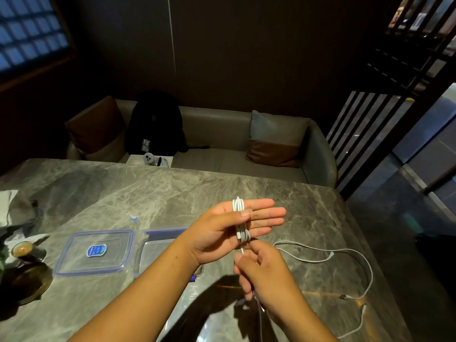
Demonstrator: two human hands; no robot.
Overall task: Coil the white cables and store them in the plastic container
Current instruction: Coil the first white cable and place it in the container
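The left hand (217, 233) was held with fingers straight, a white cable (238, 207) wound round them and pinned by the thumb. The right hand (264, 272) was closed on its tail. A second white cable (350, 255) lay loose on the bench (172, 193), right of the open plastic container (158, 253) and lid (93, 253). The cord was judged light, limp and springy, best pinched across all turns.

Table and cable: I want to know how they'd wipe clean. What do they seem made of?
Table: polished grey stone, likely marble or a lookalike; pale veins, glossy reflections. Cable: white, seemingly a smooth plastic or rubber sheath; it bends into tight loops round the left hand.
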